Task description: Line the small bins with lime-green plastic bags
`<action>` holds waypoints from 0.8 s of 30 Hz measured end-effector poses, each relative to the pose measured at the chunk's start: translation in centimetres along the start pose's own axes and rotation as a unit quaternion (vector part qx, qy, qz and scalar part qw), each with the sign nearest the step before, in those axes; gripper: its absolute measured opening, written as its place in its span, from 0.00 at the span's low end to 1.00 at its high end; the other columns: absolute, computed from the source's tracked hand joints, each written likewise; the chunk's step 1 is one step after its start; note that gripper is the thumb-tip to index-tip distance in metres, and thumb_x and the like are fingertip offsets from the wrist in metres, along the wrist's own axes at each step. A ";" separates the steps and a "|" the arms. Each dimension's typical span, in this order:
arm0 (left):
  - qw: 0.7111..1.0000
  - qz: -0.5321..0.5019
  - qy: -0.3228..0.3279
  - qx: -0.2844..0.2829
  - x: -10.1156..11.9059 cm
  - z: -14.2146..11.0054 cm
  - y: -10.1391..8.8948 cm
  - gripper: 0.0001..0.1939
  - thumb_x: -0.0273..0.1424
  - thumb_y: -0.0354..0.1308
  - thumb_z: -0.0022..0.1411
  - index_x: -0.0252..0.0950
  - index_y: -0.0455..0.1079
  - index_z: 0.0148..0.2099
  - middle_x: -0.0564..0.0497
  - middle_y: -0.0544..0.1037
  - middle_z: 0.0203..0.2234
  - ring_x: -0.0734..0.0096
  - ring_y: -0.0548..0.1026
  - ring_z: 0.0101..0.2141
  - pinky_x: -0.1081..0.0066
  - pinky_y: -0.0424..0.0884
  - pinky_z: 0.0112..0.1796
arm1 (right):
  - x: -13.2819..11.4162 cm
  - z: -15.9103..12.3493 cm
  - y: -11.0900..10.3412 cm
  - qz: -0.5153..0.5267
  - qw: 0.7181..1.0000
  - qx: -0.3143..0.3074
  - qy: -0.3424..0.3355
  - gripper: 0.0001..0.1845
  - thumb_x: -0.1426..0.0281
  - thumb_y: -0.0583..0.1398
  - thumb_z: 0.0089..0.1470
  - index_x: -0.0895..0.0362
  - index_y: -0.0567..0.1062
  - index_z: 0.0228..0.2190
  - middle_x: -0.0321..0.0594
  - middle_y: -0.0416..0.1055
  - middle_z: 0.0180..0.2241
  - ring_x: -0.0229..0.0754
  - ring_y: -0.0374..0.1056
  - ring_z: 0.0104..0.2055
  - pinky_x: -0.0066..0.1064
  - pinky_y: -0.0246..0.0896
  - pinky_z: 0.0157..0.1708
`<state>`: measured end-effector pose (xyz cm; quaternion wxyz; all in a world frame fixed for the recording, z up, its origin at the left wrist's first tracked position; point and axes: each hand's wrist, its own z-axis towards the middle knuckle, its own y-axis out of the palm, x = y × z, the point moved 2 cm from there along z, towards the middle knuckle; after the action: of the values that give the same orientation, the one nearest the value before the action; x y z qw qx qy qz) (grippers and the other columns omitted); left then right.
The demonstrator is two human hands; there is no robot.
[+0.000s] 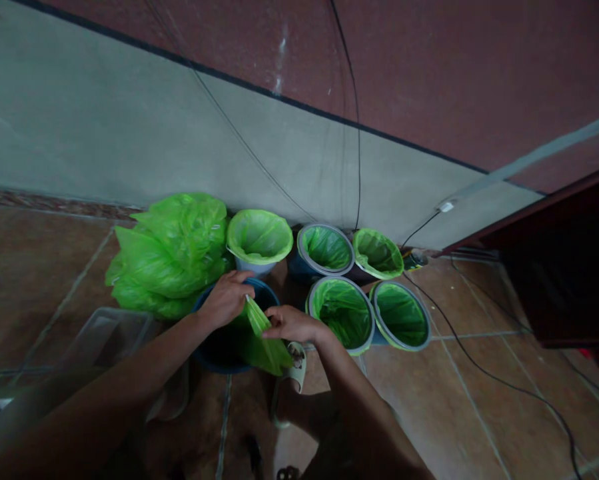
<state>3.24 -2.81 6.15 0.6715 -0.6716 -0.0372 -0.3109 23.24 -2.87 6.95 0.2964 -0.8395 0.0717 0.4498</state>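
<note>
A dark blue bin (214,350) stands on the tiled floor just in front of me. Both hands hold a folded green plastic bag (262,340) over its rim. My left hand (226,298) grips the bag's top edge with closed fingers, above the bin's back rim. My right hand (292,325) pinches the bag's right side, fingers pressed together. The bag hangs partly inside the bin and partly over its front.
Several bins lined with green bags (342,310) stand by the wall. A heap of green bags (172,253) lies at the left. A clear plastic box (109,333) sits on the floor. Black cables (484,373) cross the tiles. Dark furniture (564,267) stands at right.
</note>
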 end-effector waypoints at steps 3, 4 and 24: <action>0.997 -0.073 -0.005 -0.005 0.7 0.1 0.3 0.18 0.23 0.47 0.58 0.38 0.77 0.41 0.46 0.64 0.59 0.64 0.69 0.52 0.63 0.63 0.55 | 0.2 0.8 0.7 0.097 0.993 0.060 -0.001 0.13 0.62 0.62 0.51 0.60 0.75 0.34 0.34 0.72 0.27 0.33 0.65 0.27 0.23 0.57 0.27; 0.996 -0.089 -0.012 0.001 1.0 0.1 0.2 0.19 0.24 0.47 0.58 0.38 0.75 0.46 0.46 0.63 0.60 0.64 0.68 0.53 0.63 0.62 0.56 | 0.3 1.2 1.0 0.125 0.989 0.083 0.011 0.12 0.63 0.61 0.52 0.60 0.74 0.30 0.33 0.70 0.24 0.32 0.64 0.25 0.23 0.57 0.26; 0.978 -0.012 -0.145 -0.151 -0.4 -0.4 -2.0 0.09 0.21 0.53 0.49 0.35 0.74 0.27 0.47 0.80 0.27 0.63 0.75 0.31 0.70 0.65 0.34 | 1.2 0.7 0.1 0.235 0.963 0.095 0.090 0.07 0.69 0.64 0.42 0.60 0.73 0.25 0.30 0.67 0.17 0.30 0.62 0.17 0.22 0.58 0.19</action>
<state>1.81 -2.88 7.64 0.5461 -0.8028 -0.0949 -0.2198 23.37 -2.35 5.67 0.2532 -0.8038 0.3357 0.4208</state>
